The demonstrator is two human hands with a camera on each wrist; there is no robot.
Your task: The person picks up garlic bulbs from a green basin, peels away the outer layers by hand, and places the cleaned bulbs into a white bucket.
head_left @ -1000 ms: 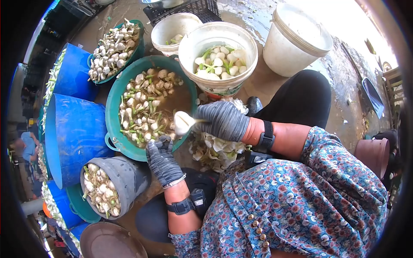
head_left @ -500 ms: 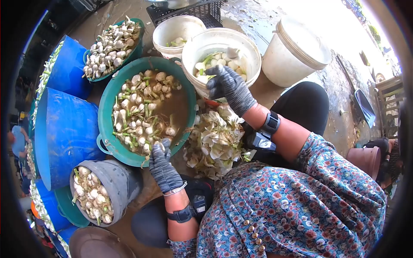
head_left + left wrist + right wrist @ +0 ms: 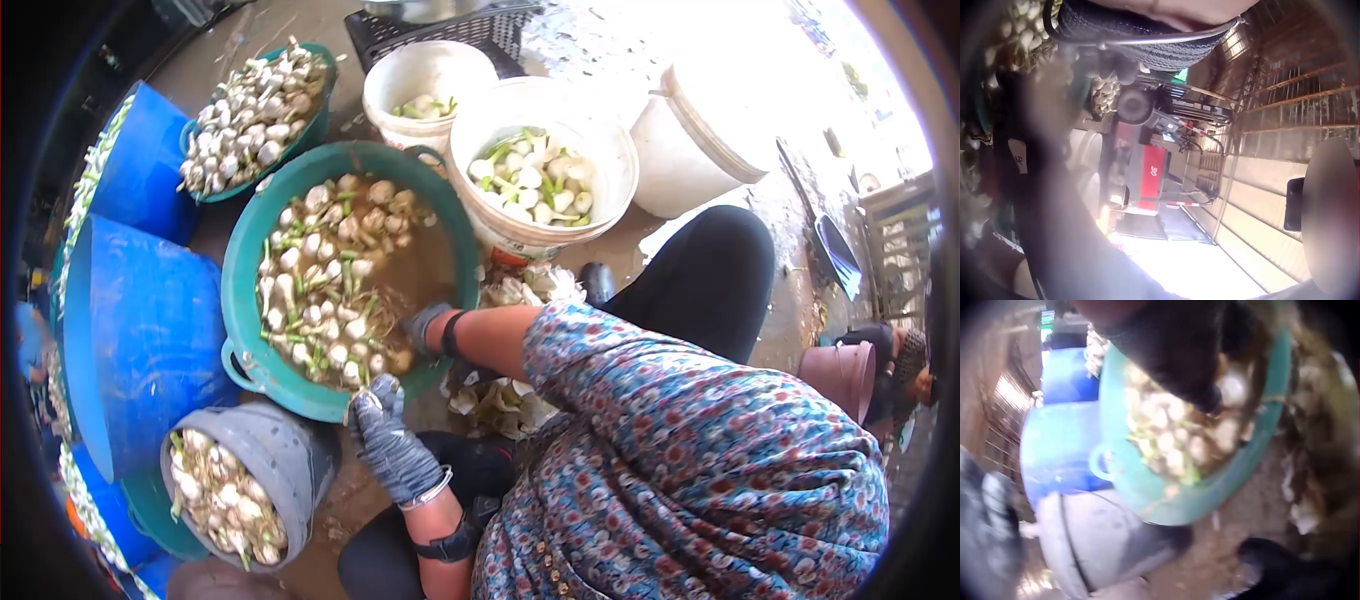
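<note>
Dips one grey-gloved right hand point(image 3: 428, 330) into one round green plastic tub point(image 3: 243, 260), beside many whitish garlic bulbs point(image 3: 313, 243) in brown water point(image 3: 418, 268). Holds one grey-gloved left hand point(image 3: 395, 440) near its rim. Cannot tell either hand's openness or hold. Has three white plastic buckets point(image 3: 480, 212) nearby.

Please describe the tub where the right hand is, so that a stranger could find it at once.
In the head view, find the big blue bins at the left. Beside them, to the right, stands a wide green tub with the right hand in it. Unlike the smaller green tub beyond it, heaped with garlic, this one shows brown water.
</note>
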